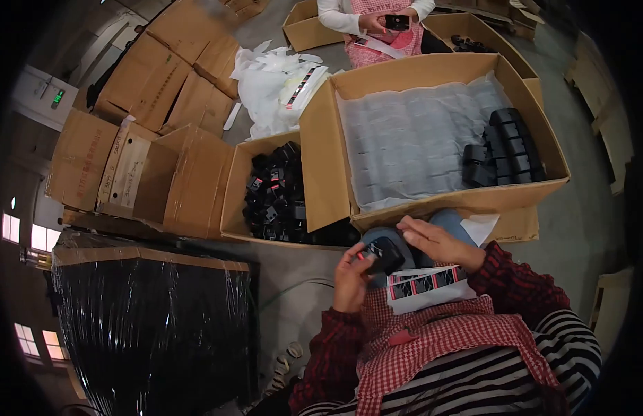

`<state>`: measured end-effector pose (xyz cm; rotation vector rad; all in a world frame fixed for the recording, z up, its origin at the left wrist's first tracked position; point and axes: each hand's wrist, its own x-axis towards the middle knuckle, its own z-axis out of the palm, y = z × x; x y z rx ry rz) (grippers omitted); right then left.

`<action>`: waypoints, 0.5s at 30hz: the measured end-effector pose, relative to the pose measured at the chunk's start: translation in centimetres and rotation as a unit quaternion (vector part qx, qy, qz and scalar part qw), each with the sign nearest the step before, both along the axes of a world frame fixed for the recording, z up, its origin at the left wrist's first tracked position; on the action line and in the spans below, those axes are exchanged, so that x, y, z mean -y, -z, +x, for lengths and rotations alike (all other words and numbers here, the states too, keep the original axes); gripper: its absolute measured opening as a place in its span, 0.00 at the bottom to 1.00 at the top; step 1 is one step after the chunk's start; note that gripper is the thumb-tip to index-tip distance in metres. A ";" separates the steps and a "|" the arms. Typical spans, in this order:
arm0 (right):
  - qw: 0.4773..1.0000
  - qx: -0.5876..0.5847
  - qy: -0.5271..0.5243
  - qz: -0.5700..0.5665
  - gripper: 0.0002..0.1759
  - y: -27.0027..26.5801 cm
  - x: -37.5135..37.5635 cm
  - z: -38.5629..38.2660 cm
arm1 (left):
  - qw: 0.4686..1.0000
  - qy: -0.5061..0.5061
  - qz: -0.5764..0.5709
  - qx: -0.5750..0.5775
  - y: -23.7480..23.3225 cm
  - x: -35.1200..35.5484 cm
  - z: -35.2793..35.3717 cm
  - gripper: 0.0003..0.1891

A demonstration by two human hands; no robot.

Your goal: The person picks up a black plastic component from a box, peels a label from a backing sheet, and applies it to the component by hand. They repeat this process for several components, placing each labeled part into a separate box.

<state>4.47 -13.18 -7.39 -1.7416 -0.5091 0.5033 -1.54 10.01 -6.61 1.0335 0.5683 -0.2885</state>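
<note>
My left hand (351, 279) grips a small black plastic piece (385, 255) with a dark, red-edged label on its face. Fingers outstretched, my right hand (438, 243) hovers just to the right of the piece and holds nothing that I can see. On my lap, over the red checked apron (432, 333), lie white backing sheets with a row of black-and-red stickers (427, 283). In front of my knees stands a large open carton (460, 201). Rows of black plastic pieces (515, 145) sit at its right side, beside a translucent sheet (411, 139) covering more rows.
Left of the large carton, a smaller carton (231, 187) holds a jumble of black pieces (276, 194). Discarded white backing paper (262, 90) is heaped behind it. A film-wrapped black stack (155, 326) stands at left. Across from me, a co-worker's hands (380, 24) hold a black piece.
</note>
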 end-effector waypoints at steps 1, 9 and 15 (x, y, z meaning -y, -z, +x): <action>0.996 0.020 0.073 0.049 0.26 0.9 0.0 0.0 | 0.998 -0.060 -0.005 0.012 0.8 -2.2 1.3 0.18; 0.991 -0.042 0.081 0.098 0.13 0.5 4.8 2.5 | 0.964 -0.240 0.004 0.113 3.7 -16.5 10.7 0.24; 0.890 0.148 0.218 -0.371 0.15 3.3 15.5 12.0 | 0.985 -0.072 0.076 0.136 1.8 -6.3 6.0 0.20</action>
